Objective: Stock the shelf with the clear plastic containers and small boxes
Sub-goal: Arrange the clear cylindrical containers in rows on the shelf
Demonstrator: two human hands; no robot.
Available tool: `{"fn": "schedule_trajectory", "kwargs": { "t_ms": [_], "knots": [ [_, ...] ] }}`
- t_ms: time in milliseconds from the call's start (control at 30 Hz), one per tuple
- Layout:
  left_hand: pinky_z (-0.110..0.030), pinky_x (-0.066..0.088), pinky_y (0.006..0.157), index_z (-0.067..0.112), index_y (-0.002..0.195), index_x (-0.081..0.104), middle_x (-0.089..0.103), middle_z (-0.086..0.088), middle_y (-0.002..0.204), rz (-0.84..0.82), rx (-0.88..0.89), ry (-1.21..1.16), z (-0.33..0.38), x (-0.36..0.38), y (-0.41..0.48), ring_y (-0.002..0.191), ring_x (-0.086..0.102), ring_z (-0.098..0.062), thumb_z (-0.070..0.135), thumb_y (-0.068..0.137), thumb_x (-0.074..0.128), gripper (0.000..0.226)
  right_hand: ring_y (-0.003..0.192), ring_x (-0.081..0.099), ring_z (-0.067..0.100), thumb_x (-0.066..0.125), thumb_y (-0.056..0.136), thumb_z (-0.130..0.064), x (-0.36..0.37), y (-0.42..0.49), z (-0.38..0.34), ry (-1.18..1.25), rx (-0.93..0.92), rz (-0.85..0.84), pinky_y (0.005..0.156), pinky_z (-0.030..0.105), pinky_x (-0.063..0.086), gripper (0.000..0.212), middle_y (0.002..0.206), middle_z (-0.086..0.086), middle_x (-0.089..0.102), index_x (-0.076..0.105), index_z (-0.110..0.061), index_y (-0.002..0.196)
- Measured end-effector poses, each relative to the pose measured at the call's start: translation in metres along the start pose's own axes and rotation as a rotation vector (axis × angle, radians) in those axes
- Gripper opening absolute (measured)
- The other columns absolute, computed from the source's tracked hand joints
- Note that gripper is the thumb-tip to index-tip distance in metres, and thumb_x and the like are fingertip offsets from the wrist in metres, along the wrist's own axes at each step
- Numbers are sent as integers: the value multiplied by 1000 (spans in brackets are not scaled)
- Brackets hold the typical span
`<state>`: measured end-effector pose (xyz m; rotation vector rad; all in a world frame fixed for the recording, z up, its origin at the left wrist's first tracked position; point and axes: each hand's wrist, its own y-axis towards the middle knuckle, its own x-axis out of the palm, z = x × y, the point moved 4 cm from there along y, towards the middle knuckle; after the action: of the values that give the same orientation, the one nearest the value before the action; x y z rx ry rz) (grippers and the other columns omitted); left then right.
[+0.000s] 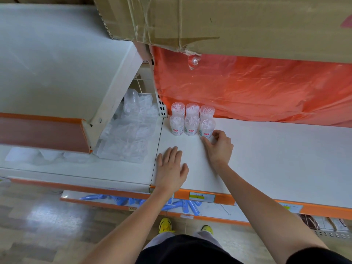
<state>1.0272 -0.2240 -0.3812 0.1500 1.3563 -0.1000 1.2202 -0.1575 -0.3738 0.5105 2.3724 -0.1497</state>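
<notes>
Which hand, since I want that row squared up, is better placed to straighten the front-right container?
The right hand: its fingers pinch the front-right container near its base. The left hand lies flat and open on the shelf, apart from it and holding nothing.

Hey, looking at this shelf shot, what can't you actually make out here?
All in the head view:
- Labels on the clear containers: too small and blurred to read.
- Back row: lower parts hidden by the front row.
- Front-right container base: covered by the right hand.
- Cardboard box: cut off by the top edge.
- Shelf price tag: print too small.
</notes>
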Motion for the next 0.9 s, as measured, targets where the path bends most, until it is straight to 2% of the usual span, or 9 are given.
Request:
{"fn": "schedule_trajectory", "kwargs": {
  "t_ms": [267,633,800,900],
  "knots": [
    [-53,34,110,13,131,56,49,-6,145,11,-4,-6,0,-1,0,137,41,-25,42,90,33,55,110,53,26,61,89,-54,7,3,2,-159,-35,1,94,40,38,48,119,3,61,59,-17,120],
    [-51,31,112,14,134,53,47,-5,147,-25,-10,17,0,-3,-1,140,38,-24,43,92,32,56,112,52,27,57,91,-56,9,2,0,-215,-48,3,95,39,35,50,124,6,58,60,-16,122],
    [-50,31,112,15,135,53,47,-4,147,-55,-13,28,1,-5,-1,139,38,-23,44,91,31,57,113,51,27,60,90,-54,7,1,0,-193,-39,-15,97,39,35,51,125,6,56,57,-17,124],
    [-49,33,110,14,132,55,50,-5,145,-57,-18,36,2,-9,-1,137,41,-24,43,90,33,56,117,49,29,67,87,-46,3,-2,0,-122,-24,-54,100,41,34,56,128,9,55,53,-13,129]
  ]
}}
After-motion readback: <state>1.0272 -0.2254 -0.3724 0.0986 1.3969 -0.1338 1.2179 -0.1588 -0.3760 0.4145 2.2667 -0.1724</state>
